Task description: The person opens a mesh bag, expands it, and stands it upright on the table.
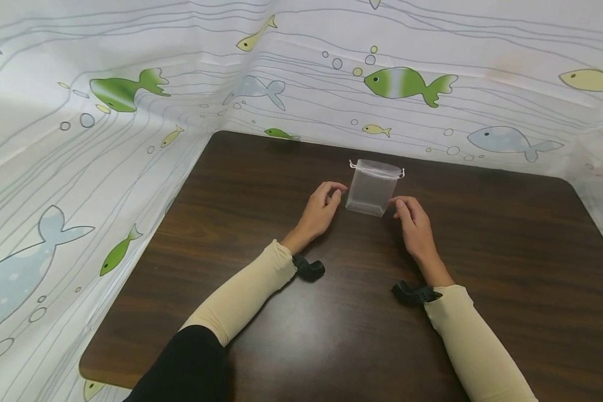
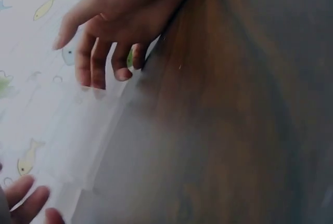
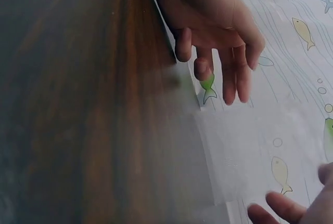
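Note:
A sheer white drawstring pouch stands upright on the dark wooden table, its top wide and its cord loops sticking out at both upper corners. My left hand is at the pouch's left side, fingertips right at its edge. On the opposite side my right hand has its fingertips close to the lower right edge. Both hands have loosely bent fingers, with nothing gripped. In the left wrist view the see-through pouch lies between the two hands. The right wrist view shows the pouch below the fingers of my right hand.
The brown table has rounded corners and reflects light near its front. A white fish-printed sheet rises behind it and along the left side. Black wrist mounts sit on both forearms over beige sleeves.

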The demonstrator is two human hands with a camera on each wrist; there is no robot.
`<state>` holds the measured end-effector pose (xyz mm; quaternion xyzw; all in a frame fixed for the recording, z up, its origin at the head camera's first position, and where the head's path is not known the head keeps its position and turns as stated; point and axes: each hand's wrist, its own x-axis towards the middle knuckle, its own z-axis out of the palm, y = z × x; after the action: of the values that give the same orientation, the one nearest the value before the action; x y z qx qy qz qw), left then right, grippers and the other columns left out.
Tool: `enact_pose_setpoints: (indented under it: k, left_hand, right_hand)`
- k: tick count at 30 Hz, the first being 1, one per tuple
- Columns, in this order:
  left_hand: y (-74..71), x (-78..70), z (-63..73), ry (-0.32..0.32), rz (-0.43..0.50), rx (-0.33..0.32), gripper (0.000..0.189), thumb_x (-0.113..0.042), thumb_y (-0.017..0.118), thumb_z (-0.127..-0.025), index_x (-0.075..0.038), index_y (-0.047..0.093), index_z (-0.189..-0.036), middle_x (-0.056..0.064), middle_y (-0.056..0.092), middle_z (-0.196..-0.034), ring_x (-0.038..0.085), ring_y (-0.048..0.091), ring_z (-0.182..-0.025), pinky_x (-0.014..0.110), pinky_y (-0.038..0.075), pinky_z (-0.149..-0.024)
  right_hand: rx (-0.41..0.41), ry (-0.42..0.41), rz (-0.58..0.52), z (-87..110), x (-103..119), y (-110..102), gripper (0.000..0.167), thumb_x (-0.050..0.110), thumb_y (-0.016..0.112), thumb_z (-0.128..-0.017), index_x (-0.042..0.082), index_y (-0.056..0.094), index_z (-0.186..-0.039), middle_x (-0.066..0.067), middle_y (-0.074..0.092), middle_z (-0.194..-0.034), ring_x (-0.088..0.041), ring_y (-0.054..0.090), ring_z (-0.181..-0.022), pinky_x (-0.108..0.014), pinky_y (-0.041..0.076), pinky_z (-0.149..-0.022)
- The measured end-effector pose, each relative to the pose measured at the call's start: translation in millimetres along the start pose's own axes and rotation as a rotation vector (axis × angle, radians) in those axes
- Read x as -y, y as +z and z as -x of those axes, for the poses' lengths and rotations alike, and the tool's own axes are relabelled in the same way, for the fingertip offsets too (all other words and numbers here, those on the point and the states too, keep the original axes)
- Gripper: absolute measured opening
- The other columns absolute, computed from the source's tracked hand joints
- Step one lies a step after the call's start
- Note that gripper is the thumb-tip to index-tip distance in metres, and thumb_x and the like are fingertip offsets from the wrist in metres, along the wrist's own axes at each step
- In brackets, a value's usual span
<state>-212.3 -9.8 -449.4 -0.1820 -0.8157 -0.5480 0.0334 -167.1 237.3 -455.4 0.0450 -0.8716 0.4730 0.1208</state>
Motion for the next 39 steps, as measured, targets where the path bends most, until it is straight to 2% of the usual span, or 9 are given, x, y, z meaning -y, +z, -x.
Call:
enact_pose_setpoints:
  k: [6, 11, 15, 19, 22, 26, 31, 34, 39]
  left_hand:
    - [0.2, -1.6, 0.1, -0.07, -0.116, 0.1, 0.037, -0.037, 0.053, -0.108, -0.017, 0.063, -0.138, 0.003, 0.072, -0.122, 0.01, 0.055, -0.073, 0.026, 0.04, -0.066]
    - [-0.5, -1.0, 2.1, -0.07, -0.144, 0.136, 0.037, -0.035, 0.058, -0.107, -0.019, 0.058, -0.14, 0.0, 0.074, -0.127, 0.011, 0.059, -0.076, 0.027, 0.041, -0.069]
    - [-0.7, -0.8, 2.2, -0.091, -0.122, 0.155, 0.041, -0.037, 0.059, -0.106, -0.019, 0.055, -0.142, 0.0, 0.075, -0.126, 0.012, 0.063, -0.08, 0.029, 0.04, -0.073]
    - [0.9, 1.0, 0.4, -0.104, -0.044, 0.104, 0.035, -0.032, 0.063, -0.105, -0.018, 0.059, -0.137, 0.002, 0.077, -0.117, 0.01, 0.059, -0.08, 0.027, 0.039, -0.072]
    - [2.1, 3.8, -1.4, -0.062, 0.067, 0.043, 0.029, -0.021, 0.065, -0.104, -0.012, 0.061, -0.132, 0.009, 0.076, -0.111, 0.009, 0.053, -0.073, 0.023, 0.039, -0.067]
    - [3.5, 4.8, -2.7, -0.004, 0.17, -0.012, 0.026, -0.012, 0.064, -0.104, -0.005, 0.062, -0.129, 0.015, 0.075, -0.108, 0.009, 0.048, -0.066, 0.021, 0.039, -0.063]
    - [4.8, 2.5, -1.1, 0.038, 0.188, -0.049, 0.026, -0.011, 0.065, -0.103, -0.004, 0.062, -0.127, 0.016, 0.074, -0.105, 0.009, 0.049, -0.065, 0.021, 0.039, -0.063]
    - [5.5, 1.0, -0.2, 0.057, 0.189, -0.066, 0.025, -0.011, 0.066, -0.102, -0.004, 0.062, -0.126, 0.016, 0.074, -0.104, 0.009, 0.051, -0.066, 0.021, 0.04, -0.064]
    - [5.7, -0.5, 0.1, 0.081, 0.199, -0.072, 0.024, -0.01, 0.066, -0.102, -0.003, 0.062, -0.125, 0.017, 0.073, -0.102, 0.009, 0.051, -0.065, 0.021, 0.041, -0.064]
  right_hand:
    - [0.095, -0.008, 0.092, -1.9, -0.1, 1.7, 0.038, 0.04, 0.056, -0.108, 0.009, 0.066, -0.129, -0.014, 0.071, -0.115, -0.013, 0.059, -0.098, -0.033, 0.042, -0.088]
    - [0.093, 0.01, 0.075, -2.7, 1.3, 4.4, 0.035, 0.037, 0.058, -0.108, 0.008, 0.068, -0.124, -0.015, 0.074, -0.113, -0.018, 0.062, -0.106, -0.04, 0.042, -0.096]
    - [0.085, 0.015, 0.025, -1.5, 1.8, 4.6, 0.034, 0.036, 0.056, -0.109, 0.007, 0.069, -0.121, -0.01, 0.073, -0.107, -0.006, 0.061, -0.097, -0.028, 0.044, -0.089]
    - [0.105, -0.003, -0.036, -0.8, -0.1, 3.7, 0.033, 0.032, 0.053, -0.11, 0.007, 0.07, -0.123, -0.005, 0.071, -0.104, 0.001, 0.06, -0.092, -0.018, 0.044, -0.083]
    - [0.142, -0.026, -0.077, -0.2, -0.9, 1.1, 0.03, 0.02, 0.052, -0.109, 0.004, 0.065, -0.131, -0.01, 0.07, -0.111, 0.002, 0.059, -0.096, -0.017, 0.045, -0.086]
    - [0.188, -0.064, -0.031, 0.1, -1.3, -1.2, 0.039, 0.013, 0.059, -0.103, 0.005, 0.056, -0.142, -0.017, 0.067, -0.121, -0.001, 0.055, -0.098, -0.033, 0.038, -0.101]
    - [0.223, -0.101, 0.117, -0.3, -2.2, 0.8, 0.054, 0.026, 0.07, -0.099, 0.008, 0.052, -0.147, -0.015, 0.069, -0.118, -0.019, 0.056, -0.099, -0.058, 0.025, -0.107]
    - [0.227, -0.112, 0.166, 0.0, -2.0, 2.4, 0.057, 0.031, 0.07, -0.099, 0.007, 0.053, -0.147, -0.014, 0.067, -0.107, -0.026, 0.056, -0.098, -0.057, 0.026, -0.102]
    - [0.175, -0.136, 0.191, -0.6, -1.0, 4.4, 0.039, 0.029, 0.059, -0.106, 0.004, 0.063, -0.136, -0.016, 0.07, -0.104, -0.027, 0.059, -0.095, -0.049, 0.036, -0.095]
